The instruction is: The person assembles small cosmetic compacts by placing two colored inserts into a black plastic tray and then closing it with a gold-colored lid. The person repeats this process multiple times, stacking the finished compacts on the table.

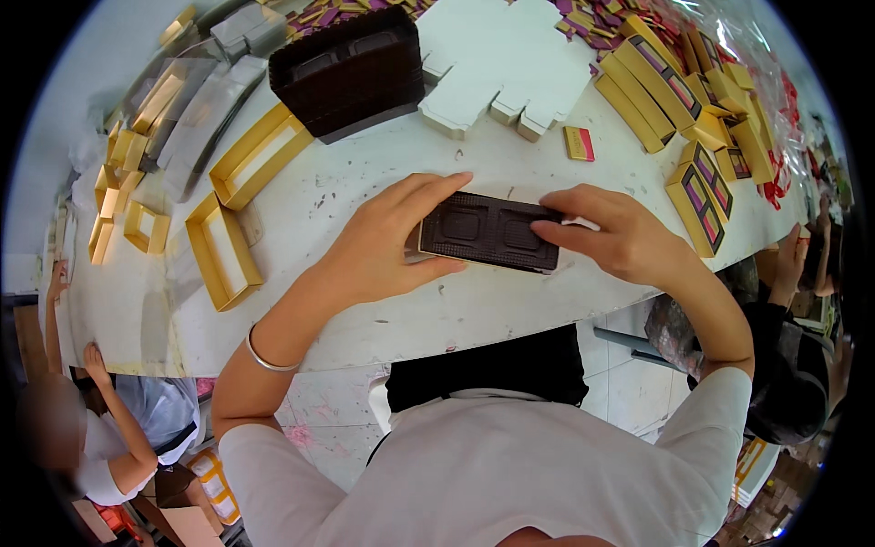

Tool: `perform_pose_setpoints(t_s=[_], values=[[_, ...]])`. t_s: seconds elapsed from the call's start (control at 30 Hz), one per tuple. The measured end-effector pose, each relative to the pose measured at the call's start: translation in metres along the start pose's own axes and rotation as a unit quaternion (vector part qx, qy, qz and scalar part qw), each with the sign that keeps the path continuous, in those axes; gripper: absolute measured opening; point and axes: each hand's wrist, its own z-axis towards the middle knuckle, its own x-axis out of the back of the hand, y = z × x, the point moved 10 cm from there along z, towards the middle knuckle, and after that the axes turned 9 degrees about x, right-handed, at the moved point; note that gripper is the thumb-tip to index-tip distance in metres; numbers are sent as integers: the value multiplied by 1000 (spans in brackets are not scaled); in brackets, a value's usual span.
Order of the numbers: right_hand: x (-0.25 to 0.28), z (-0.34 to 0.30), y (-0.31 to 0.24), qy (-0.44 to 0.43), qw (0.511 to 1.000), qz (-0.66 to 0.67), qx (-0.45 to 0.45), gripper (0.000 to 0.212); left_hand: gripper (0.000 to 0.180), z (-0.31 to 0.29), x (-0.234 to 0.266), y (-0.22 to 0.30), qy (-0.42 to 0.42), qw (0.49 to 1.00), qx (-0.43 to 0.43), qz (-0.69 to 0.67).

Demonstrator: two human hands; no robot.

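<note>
In front of me on the table lies a dark brown plastic tray (492,230) with two square hollows, and a thin gold rim of a box shows along its edge. My left hand (383,239) is closed around the box's left end, fingers on the far side and thumb on the near side. At the other end, my right hand (624,232) has its thumb and index finger on the tray's right part. Past the tray stands a stack of dark brown trays (351,87). Two gold box frames (223,251) with pale insides sit to the left of my left hand.
White flat box blanks (506,55) are piled at the back. A small gold-and-red piece (579,143) lies by them. Filled gold boxes (700,196) crowd the right. Clear plastic covers (205,118) and gold box parts (146,228) lie left. Other people's hands rest at both table sides.
</note>
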Motion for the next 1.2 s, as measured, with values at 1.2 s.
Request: perform_pose_setpoints(t_s=[1.2], values=[[48, -48, 77, 266, 915, 29, -300, 17, 39, -11, -1, 9, 95, 989, -67, 89]])
